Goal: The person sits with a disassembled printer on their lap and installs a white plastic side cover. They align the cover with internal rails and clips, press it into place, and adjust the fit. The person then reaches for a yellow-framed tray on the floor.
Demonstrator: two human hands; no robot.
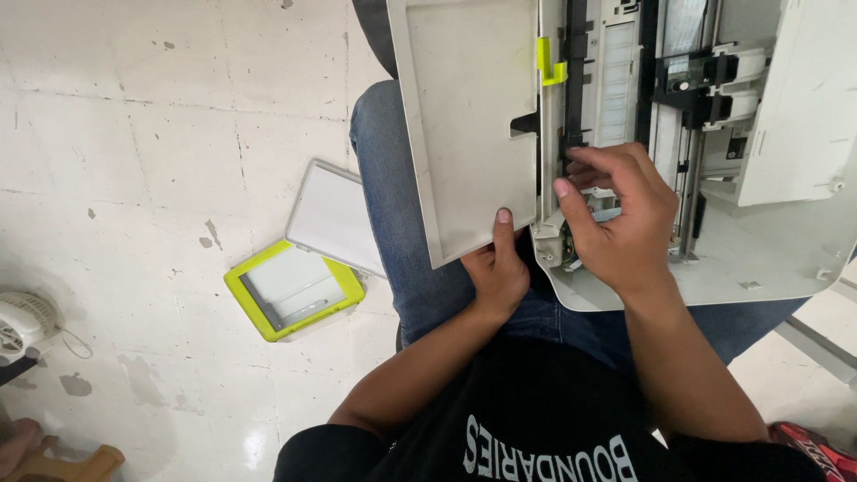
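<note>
Your left hand (500, 268) grips the near edge of the printer's (714, 259) grey lid panel (464, 116) on your lap while your right hand (616, 214) pinches inside the mechanism, seemingly mid-disassembly, needing a careful pull next, though those fingertips hide the part held.

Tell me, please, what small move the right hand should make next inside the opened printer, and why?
Probably ease the fingertips a little deeper into the dark slot. The right hand already pinches at the black rail of the opened off-white plastic printer, while the left hand steadies its flat off-white panel from below.
</note>
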